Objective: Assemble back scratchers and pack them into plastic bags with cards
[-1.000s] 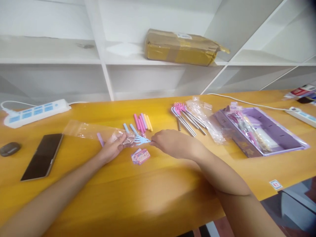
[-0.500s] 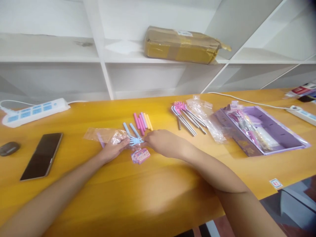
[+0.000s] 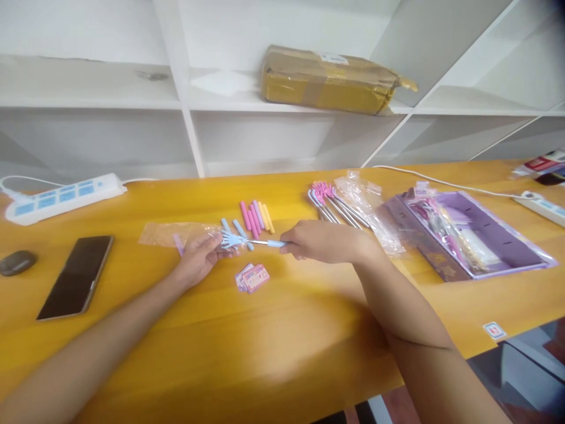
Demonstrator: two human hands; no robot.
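Note:
A blue hand-shaped back scratcher (image 3: 258,242) with a metal rod and blue grip lies level between my hands. My right hand (image 3: 320,240) is closed around the end of its grip. My left hand (image 3: 200,257) is closed on a clear plastic bag (image 3: 163,234), its fingertips at the scratcher's blue head; whether they also pinch the head, I cannot tell. Just beyond are two blue tubes (image 3: 241,231), with several pink, purple and yellow tubes (image 3: 251,218) behind them. Small printed cards (image 3: 256,278) lie on the table below the scratcher.
Several back scratchers (image 3: 338,206) with pink and blue heads lie beside empty plastic wrapping (image 3: 375,221). To the right stands a purple box (image 3: 523,247) holding packaged items. A phone (image 3: 75,278), dark case (image 3: 17,263) and power strip (image 3: 66,198) are at left. A taped carton (image 3: 326,82) sits on the shelf.
My right hand has moved to the right, so the scratcher's metal rod and blue grip now show. The blue head has shifted slightly left and up with my left hand.

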